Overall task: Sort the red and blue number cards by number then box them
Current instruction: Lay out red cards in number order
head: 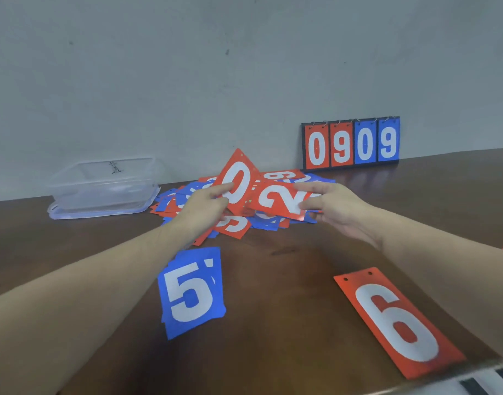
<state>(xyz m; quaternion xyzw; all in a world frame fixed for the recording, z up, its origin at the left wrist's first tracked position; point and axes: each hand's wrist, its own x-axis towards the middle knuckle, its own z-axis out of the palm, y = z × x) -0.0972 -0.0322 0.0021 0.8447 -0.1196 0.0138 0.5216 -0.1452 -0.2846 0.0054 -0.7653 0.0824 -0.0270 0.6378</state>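
A loose heap of red and blue number cards point(261, 220) lies at the middle of the brown table point(287, 280). Over it my left hand point(204, 203) pinches a red 0 card point(240, 178), lifted and tilted. My right hand point(333, 203) pinches a red 2 card point(276, 199), raised just above the heap. Nearer me, a small stack of blue cards showing 5 point(191, 292) lies left of centre. A red 6 card point(398, 320) lies flat at the right. A clear plastic box point(102, 186) stands at the back left.
A flip scoreboard point(350, 143) reading 0909 leans against the grey wall at the back right. A striped strip point(484, 383) shows at the table's near right edge. Bare wood lies between the 5 stack and the 6 card.
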